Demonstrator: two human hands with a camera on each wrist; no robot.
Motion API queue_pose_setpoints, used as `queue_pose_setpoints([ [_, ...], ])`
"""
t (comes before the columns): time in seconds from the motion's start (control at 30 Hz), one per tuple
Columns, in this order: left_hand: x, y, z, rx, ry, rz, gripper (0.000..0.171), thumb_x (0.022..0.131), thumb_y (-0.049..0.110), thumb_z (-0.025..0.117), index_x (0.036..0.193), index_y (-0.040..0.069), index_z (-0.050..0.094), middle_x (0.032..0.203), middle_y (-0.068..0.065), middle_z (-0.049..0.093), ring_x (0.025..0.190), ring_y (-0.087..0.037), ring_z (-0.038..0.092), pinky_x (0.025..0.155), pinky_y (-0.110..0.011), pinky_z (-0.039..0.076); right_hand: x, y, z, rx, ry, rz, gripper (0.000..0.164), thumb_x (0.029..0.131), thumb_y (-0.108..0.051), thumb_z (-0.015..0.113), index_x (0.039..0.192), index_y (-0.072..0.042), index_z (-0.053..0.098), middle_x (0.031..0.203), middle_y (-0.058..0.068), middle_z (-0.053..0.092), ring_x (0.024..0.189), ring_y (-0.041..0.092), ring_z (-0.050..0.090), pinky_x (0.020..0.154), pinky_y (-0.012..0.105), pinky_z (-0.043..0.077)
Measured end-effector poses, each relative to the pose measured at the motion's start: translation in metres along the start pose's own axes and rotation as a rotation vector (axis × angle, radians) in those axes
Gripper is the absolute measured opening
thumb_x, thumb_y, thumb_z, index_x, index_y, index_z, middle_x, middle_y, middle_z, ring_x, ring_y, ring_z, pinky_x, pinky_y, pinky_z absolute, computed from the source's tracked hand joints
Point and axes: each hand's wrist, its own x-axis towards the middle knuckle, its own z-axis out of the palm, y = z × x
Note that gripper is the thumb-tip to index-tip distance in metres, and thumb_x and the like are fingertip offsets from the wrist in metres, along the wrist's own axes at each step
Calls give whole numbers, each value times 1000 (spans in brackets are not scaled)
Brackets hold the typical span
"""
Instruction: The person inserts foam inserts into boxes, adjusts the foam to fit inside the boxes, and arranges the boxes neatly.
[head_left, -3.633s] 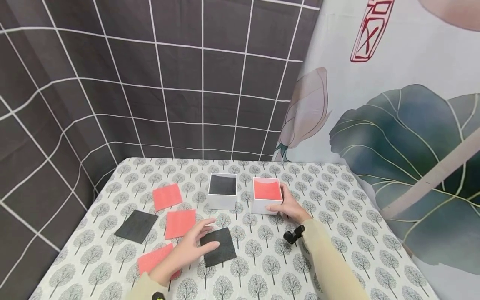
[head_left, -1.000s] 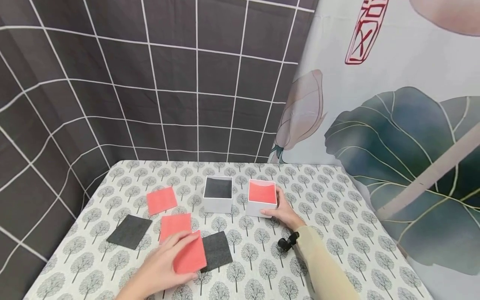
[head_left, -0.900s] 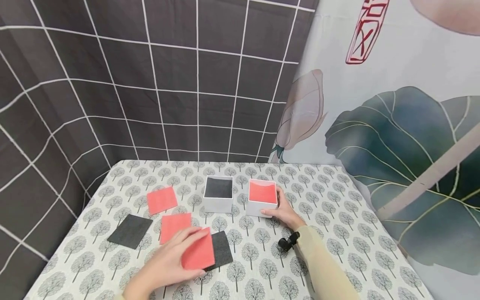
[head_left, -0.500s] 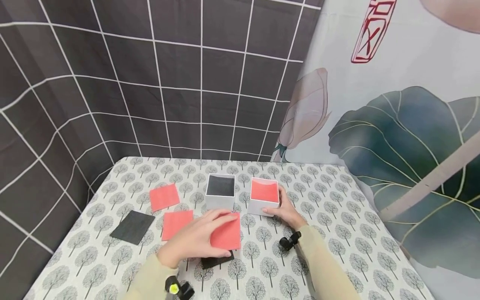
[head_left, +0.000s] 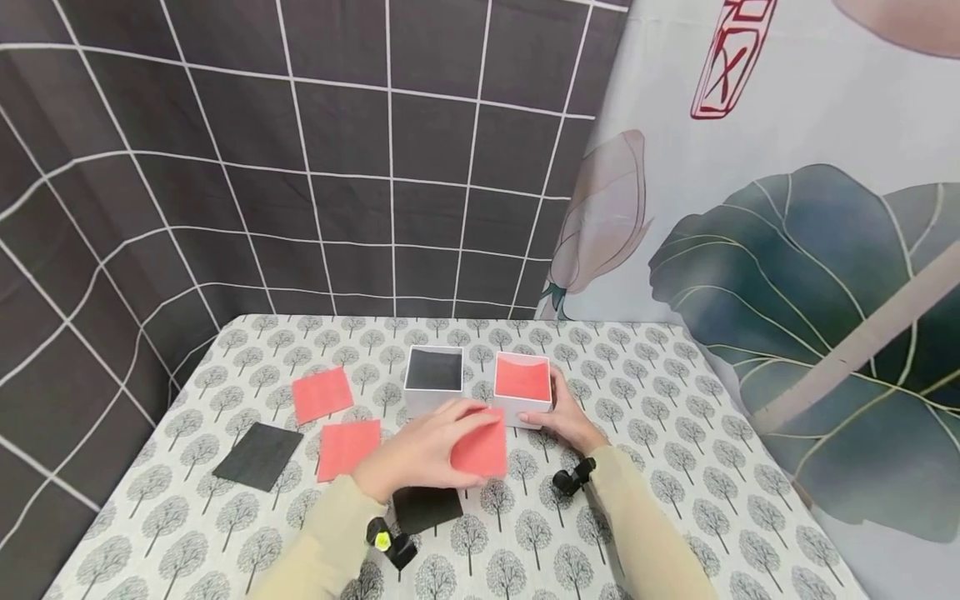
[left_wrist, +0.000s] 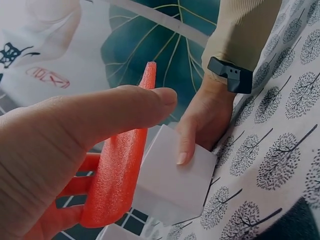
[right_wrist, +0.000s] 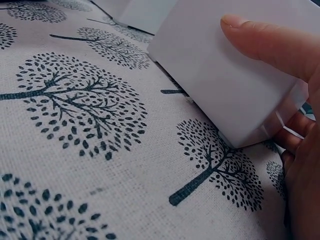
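Table (head_left: 720,483): loose squares lying as they were half a second ago. Black-filled box (head_left: 418,403) and red-filled box (head_left: 512,408) haven't moved. Right hand (head_left: 573,421) unchanged, fingers gripping the red-filled box. Left hand (head_left: 426,450) shifted right; its fingers pinch the held red square (head_left: 489,450), off the table, near the red-filled box's front, not in it. Near black square (head_left: 427,510) now less covered. Far red square (head_left: 322,395), middle red square (head_left: 349,450), left black square (head_left: 258,456) still out; I'd call it partway.
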Motion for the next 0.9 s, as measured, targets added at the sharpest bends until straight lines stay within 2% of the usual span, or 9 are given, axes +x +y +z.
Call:
queue_pose_setpoints([
  [0.3, 31, -8, 5, 1, 8, 63, 78, 70, 45, 76, 137, 17, 46, 131, 0, 44, 104, -11, 46, 75, -22, 49, 1, 2, -1, 17, -23, -20, 96, 64, -7, 83, 140, -21, 26, 129, 12, 44, 110, 30, 49, 93, 41, 44],
  [0.57, 51, -14, 7, -5, -10, 19, 78, 71, 39, 77, 139, 19, 44, 134, -1, 42, 111, -15, 45, 77, -26, 50, 2, -2, 1, 78, -62, 5, 99, 66, 4, 79, 143, -17, 19, 133, 15, 37, 112, 30, 46, 91, 39, 46],
  [0.7, 63, -17, 5, 23, -19, 18, 76, 71, 38, 76, 138, 18, 45, 135, -2, 42, 112, -15, 45, 79, -31, 51, -4, -17, 2, 65, -77, -1, 98, 67, 4, 77, 143, -11, 17, 133, 19, 36, 112, 32, 45, 92, 39, 44],
  [0.9, 81, -21, 6, 13, -43, 24, 75, 70, 40, 77, 136, 19, 48, 139, -4, 40, 113, -16, 43, 80, -32, 50, -10, -27, 4, 34, -74, 4, 102, 65, 3, 78, 145, -11, 14, 138, 18, 35, 117, 33, 42, 99, 44, 38],
])
